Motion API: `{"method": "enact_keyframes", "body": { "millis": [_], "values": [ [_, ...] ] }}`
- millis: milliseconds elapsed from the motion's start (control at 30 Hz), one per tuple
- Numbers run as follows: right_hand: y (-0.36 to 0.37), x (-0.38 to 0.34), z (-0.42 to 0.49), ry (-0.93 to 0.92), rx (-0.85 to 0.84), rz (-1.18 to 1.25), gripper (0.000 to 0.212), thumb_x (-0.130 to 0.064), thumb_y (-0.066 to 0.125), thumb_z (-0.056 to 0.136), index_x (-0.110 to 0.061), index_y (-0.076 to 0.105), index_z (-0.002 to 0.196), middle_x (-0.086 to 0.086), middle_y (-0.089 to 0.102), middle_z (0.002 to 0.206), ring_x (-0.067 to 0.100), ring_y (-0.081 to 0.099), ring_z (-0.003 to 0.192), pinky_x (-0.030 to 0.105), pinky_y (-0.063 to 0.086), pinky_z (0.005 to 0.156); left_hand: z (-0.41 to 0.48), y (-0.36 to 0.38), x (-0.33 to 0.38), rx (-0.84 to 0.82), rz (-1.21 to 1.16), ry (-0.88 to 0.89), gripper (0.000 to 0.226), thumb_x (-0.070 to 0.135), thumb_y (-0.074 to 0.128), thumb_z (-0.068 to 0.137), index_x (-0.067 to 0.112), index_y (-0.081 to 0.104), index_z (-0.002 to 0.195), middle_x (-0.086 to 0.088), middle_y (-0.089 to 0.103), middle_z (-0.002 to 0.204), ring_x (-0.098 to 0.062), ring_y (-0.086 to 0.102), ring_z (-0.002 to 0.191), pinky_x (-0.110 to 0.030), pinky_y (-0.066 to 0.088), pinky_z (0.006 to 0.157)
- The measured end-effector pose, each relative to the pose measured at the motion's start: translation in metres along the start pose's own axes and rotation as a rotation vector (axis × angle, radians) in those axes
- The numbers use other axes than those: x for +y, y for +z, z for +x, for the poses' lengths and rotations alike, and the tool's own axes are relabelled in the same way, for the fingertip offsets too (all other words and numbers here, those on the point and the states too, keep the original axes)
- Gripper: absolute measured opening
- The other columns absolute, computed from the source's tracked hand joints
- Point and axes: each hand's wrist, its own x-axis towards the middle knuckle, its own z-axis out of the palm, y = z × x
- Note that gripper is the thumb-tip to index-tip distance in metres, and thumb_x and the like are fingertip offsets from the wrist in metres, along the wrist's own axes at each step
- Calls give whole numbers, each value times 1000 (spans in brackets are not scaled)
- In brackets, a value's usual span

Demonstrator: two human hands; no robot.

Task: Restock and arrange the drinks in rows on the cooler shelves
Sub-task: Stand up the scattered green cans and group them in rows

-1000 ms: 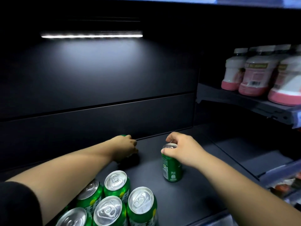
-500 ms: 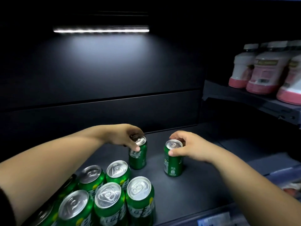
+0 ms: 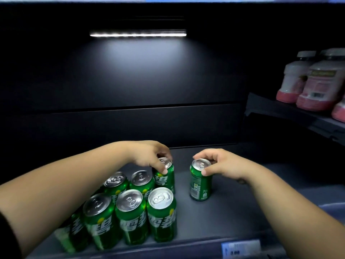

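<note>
Shelf (image 3: 233, 212) bears eight green cans (image 3: 160, 221); hands (image 3: 149, 156) (image 3: 222, 165) grip two.

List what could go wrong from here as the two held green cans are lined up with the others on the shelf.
1. The left hand grips the rear can and the right hand grips the lone can by their tops only; either can might tip or slip if slid.
2. The rear can stands close beside the packed cans; a nudge could knock them out of row.
3. Their front row sits near the shelf edge and might be pushed off.
</note>
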Motion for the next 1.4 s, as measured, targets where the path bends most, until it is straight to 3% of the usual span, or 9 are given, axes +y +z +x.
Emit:
{"method": "enact_keyframes", "body": {
  "millis": [200, 333, 467, 567, 700, 1033, 1167, 1267, 1400],
  "values": [
    [13, -1, -5, -47, -39, -129, 53, -34, 80, 61, -38, 67, 113, -8, 68, 116, 7, 64, 105, 31, 52, 98, -9, 13, 13, 17, -117, -52, 37, 36, 83, 75, 27, 66, 106, 3, 69, 105, -22, 69, 94, -35, 59, 79],
    [14, -4, -10, -76, -160, -49, 76, -11, 69, 63, -39, 51, 131, -8, 55, 135, 2, 53, 124, 25, 47, 98, -14, 17, 25, 38, -78, -126, 37, 50, 80, 68, 35, 65, 98, 9, 67, 96, -20, 69, 87, -41, 58, 82],
    [14, -1, -14, -85, -63, -92, 82, -34, 82, 58, -37, 45, 131, -9, 63, 120, 8, 61, 108, 40, 50, 103, -20, 21, 28, 57, -44, -180, 41, 66, 74, 58, 44, 65, 92, 14, 66, 93, -15, 66, 88, -40, 56, 85],
    [15, 2, -18, -90, -127, -30, 74, -18, 71, 62, -34, 45, 130, -7, 60, 129, 9, 60, 114, 36, 47, 103, -25, 24, 33, 76, -49, -199, 30, 59, 71, 76, 38, 68, 97, 13, 70, 93, -12, 66, 89, -35, 55, 86],
    [18, 5, -19, -110, 14, -125, 77, -47, 81, 52, -36, 50, 121, -4, 60, 118, 13, 63, 101, 39, 53, 96, -30, 32, 35, 119, -52, -251, 19, 49, 59, 93, 36, 70, 100, 16, 72, 94, -8, 66, 91, -33, 52, 91],
    [25, 4, -23, -142, -38, -49, 62, -15, 77, 70, -29, 50, 124, -1, 62, 128, 10, 63, 109, 38, 51, 100, -43, 44, 47, 189, 35, -269, 35, 39, 47, 101, 34, 58, 134, 13, 61, 132, -11, 56, 121, -32, 40, 108],
    [30, 8, -25, -180, 30, -130, 62, -36, 81, 61, -33, 55, 117, -2, 61, 117, 14, 63, 107, 38, 53, 97, -63, 58, 52, 340, 4, -142, 36, 41, 49, 100, 34, 57, 134, 20, 58, 126, -4, 53, 122, -27, 41, 105],
    [30, 9, -25, -160, -16, -68, 43, -7, 79, 74, -18, 60, 111, 2, 69, 106, 12, 65, 93, 45, 53, 96, -74, 74, 48, 357, 80, -78, 39, 40, 48, 101, 35, 53, 139, 12, 56, 139, -4, 43, 135, -34, 36, 111],
    [39, 2, -30, -174, -14, -159, 48, -31, 84, 64, -34, 64, 107, -4, 69, 105, 5, 63, 90, 38, 54, 90, -76, 85, 43, 421, 86, -72, 44, 38, 47, 101, 32, 47, 145, 7, 41, 155, -3, 30, 144, -34, 27, 117]
  ]
}}
